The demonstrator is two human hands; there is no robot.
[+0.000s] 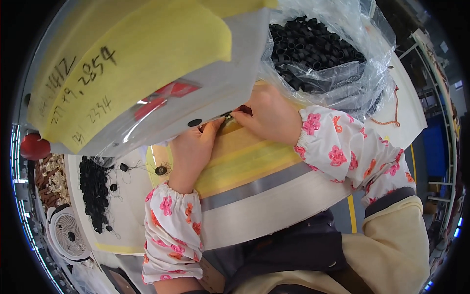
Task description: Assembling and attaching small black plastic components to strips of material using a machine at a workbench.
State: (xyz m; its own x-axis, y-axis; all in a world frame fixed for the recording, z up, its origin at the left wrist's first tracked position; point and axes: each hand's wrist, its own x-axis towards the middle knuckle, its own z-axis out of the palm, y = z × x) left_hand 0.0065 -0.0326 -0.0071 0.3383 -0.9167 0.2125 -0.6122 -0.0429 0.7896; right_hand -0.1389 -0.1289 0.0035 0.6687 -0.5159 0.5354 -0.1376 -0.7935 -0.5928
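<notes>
So, nearest first: along the near edge of the white table [279, 201] there's a grey strip [259, 185], and just past it some yellow tape [254, 158]. Off the left edge sits a white fan [71, 234]. On the surface by that left edge there's a long clump of black pieces [93, 191], with a few loose ones and thin threads beside it.

Now the grip. Left hand [192, 147] has thumb and finger pressed together, barely any gap, pinching a small dark piece [227, 115]. Right hand [270, 111] is doing the same from the other side, thumb and fingertips closed on it, so the two sets of tips nearly touch. The piece is mostly hidden, can't tell its shape. It's well in from the near edge, mid-width, right by the lower edge of a big pale machine [247, 54] with yellow paper [161, 59] on it.

Orange cord [397, 110] lies near the right edge, and toward the far right corner a clear plastic bag [382, 34] is full of black rings [313, 46].
</notes>
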